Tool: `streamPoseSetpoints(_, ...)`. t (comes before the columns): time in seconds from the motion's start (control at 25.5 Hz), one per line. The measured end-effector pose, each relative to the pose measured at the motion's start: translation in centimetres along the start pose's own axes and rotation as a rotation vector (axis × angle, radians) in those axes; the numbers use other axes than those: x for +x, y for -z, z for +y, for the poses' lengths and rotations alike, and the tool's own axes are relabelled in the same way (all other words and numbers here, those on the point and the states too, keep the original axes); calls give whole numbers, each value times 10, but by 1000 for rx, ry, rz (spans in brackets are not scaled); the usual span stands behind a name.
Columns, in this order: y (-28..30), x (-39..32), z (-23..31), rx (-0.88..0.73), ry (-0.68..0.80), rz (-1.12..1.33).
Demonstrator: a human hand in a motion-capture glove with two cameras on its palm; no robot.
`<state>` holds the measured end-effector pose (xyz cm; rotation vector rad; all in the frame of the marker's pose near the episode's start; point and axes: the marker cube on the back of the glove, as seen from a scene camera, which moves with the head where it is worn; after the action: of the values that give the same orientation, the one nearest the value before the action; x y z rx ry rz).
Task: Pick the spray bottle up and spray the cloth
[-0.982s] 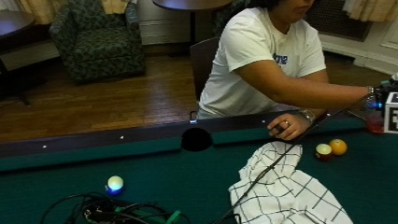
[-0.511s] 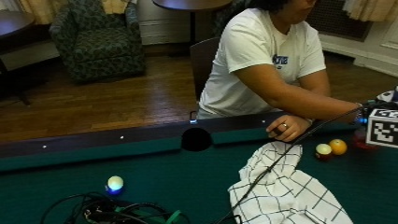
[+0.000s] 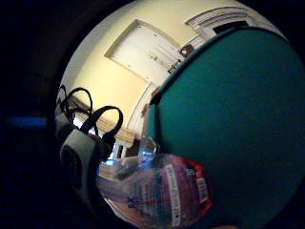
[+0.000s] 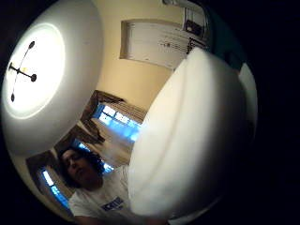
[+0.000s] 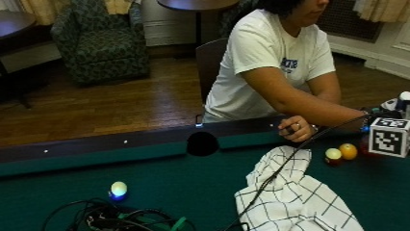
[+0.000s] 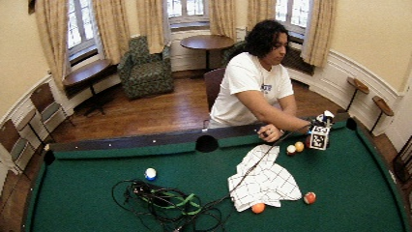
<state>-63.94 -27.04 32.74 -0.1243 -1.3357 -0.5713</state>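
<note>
At the far right of the green felt, my gloved right hand (image 5: 379,115) (image 6: 315,124) grips the spray bottle (image 6: 326,116) upright. Its white spray head (image 5: 403,99) shows above the hand, which is largely hidden. The little finger side palm view has the clear bottle with a red label (image 3: 162,191) close against the palm, over the felt. A white rounded part (image 4: 187,140) fills the thumb side view. The white checked cloth (image 5: 295,192) (image 6: 264,181) lies crumpled on the felt, in front of and to the left of the hand.
The person's bare left hand (image 5: 295,129) rests on the rail by a side pocket (image 5: 202,143). Two balls (image 5: 340,153) lie between cloth and bottle. A white ball (image 5: 118,188) and a cable tangle (image 5: 121,219) lie at the left; two orange balls (image 6: 258,208) lie beyond the cloth.
The right hand has come down a little with the bottle, closer to the felt beside the two balls. Cloth and bare hand have stayed put.
</note>
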Motion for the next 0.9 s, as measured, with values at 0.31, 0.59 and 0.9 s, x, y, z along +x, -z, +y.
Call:
streamPoseSetpoints(0.31,-6,3,-7,-4,25,-44)
streamPoseSetpoints(0.59,-17,35,-13,12,-4,10)
streamPoseSetpoints(0.9,-26,51,-1,-68,-83,15)
